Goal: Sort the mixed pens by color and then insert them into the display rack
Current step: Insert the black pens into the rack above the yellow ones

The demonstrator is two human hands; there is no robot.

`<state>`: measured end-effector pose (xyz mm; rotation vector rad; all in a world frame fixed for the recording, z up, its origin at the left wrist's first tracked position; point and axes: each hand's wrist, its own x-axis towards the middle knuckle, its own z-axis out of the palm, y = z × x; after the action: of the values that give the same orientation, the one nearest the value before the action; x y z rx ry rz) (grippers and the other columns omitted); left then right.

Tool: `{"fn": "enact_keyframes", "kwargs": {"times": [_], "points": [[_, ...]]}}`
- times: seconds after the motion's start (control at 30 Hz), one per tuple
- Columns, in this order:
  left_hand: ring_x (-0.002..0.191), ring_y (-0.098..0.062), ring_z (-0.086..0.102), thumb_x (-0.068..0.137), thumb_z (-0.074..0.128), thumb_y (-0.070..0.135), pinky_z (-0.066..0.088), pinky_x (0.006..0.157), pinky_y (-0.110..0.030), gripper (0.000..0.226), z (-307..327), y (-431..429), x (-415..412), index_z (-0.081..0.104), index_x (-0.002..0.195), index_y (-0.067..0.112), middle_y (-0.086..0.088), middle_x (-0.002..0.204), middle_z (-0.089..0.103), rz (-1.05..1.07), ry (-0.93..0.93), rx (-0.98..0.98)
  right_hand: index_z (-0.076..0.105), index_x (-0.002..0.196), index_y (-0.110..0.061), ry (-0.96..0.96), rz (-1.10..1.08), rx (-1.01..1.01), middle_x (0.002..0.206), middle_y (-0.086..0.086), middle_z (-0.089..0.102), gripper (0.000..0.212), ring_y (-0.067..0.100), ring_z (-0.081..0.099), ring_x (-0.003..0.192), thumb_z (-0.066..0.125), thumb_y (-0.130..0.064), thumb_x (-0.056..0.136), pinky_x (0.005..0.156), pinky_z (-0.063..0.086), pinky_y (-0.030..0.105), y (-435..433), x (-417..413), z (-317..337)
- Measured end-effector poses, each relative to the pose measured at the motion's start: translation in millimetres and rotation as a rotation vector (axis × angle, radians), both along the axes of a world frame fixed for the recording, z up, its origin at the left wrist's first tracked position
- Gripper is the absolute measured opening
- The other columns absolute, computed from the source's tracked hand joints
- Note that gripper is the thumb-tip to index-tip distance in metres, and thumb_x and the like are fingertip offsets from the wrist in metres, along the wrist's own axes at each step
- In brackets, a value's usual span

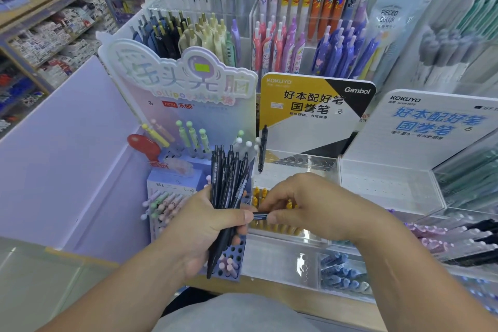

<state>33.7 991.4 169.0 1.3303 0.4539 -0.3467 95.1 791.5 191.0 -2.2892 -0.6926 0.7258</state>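
with left hand (199, 226) wrapped round the dark pen bundle (229, 178), pull the single pen (260, 215) pinched by right hand (310, 205) straight toward 3 o'clock, then seat tip-down in the display rack (304, 167) at 1 o'clock.

"KOKUYO" and "Gambol" on yellow sign (304, 105), "KOKUYO" on white sign (420, 127)

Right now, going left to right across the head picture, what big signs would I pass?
Purple panel → pastel lollipop sign → yellow and black Kokuyo sign → white Kokuyo sign with blue writing.
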Motion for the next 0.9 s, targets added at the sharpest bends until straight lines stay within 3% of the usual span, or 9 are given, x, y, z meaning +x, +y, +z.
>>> {"fn": "enact_keyframes", "kwargs": {"times": [0.17, 0.23, 0.33, 0.47, 0.7, 0.9], "points": [[0.056, -0.02, 0.058, 0.08, 0.072, -0.008, 0.05, 0.049, -0.029, 0.042, -4, 8, 5, 0.056, 0.119, -0.008, -0.011, 0.071, 0.062, 0.101, -0.002, -0.076, 0.072, 0.103, -0.033, -0.124, -0.119, 0.046, 0.083, -0.017, 0.069, 0.011, -0.003, 0.061, 0.078, 0.065, -0.031, 0.095, 0.065, 0.045, 0.014, -12, 6, -1], [0.055, -0.019, 0.058, 0.081, 0.071, -0.007, 0.049, 0.048, -0.029, 0.042, -4, 11, 7, 0.056, 0.121, -0.009, -0.012, 0.073, 0.062, 0.128, -0.007, -0.096, 0.07, 0.099, -0.035, -0.17, -0.251, 0.143, 0.082, -0.017, 0.069, 0.007, -0.004, 0.061, 0.077, 0.066, -0.031, 0.094, 0.063, 0.043, 0.011, -13, 11, -5], [0.056, -0.019, 0.058, 0.082, 0.07, -0.007, 0.049, 0.048, -0.029, 0.043, -6, 14, 6, 0.056, 0.123, -0.007, -0.011, 0.076, 0.063, 0.14, -0.004, -0.107, 0.067, 0.099, -0.03, -0.204, -0.475, 0.377, 0.086, -0.009, 0.072, 0.007, 0.006, 0.066, 0.081, 0.067, -0.026, 0.093, 0.067, 0.054, 0.02, -6, 16, -10], [0.057, -0.019, 0.058, 0.082, 0.07, -0.007, 0.05, 0.049, -0.03, 0.044, -9, 16, 3, 0.056, 0.123, -0.005, -0.009, 0.073, 0.064, 0.147, 0.014, -0.112, 0.065, 0.101, -0.024, -0.233, -0.644, 0.591, 0.089, -0.004, 0.071, 0.008, 0.01, 0.069, 0.079, 0.066, -0.017, 0.095, 0.069, 0.056, 0.02, 11, 20, -14], [0.057, -0.02, 0.058, 0.081, 0.07, -0.006, 0.051, 0.05, -0.03, 0.03, -8, 21, -3, 0.062, 0.109, 0.0, -0.012, 0.072, 0.062, 0.142, 0.018, -0.109, 0.063, 0.098, -0.026, -0.373, -0.675, 0.534, 0.088, -0.014, 0.069, 0.006, 0.002, 0.066, 0.084, 0.067, -0.024, 0.094, 0.073, 0.053, 0.016, 30, 24, -25], [0.059, -0.021, 0.058, 0.081, 0.071, -0.007, 0.051, 0.051, -0.031, 0.022, -7, 27, -7, 0.063, 0.097, 0.006, -0.013, 0.074, 0.062, 0.141, 0.013, -0.106, 0.063, 0.103, -0.031, -0.405, -0.639, 0.47, 0.092, -0.023, 0.066, 0.012, -0.007, 0.063, 0.086, 0.066, -0.022, 0.094, 0.073, 0.046, 0.005, 35, 21, -30]]}}
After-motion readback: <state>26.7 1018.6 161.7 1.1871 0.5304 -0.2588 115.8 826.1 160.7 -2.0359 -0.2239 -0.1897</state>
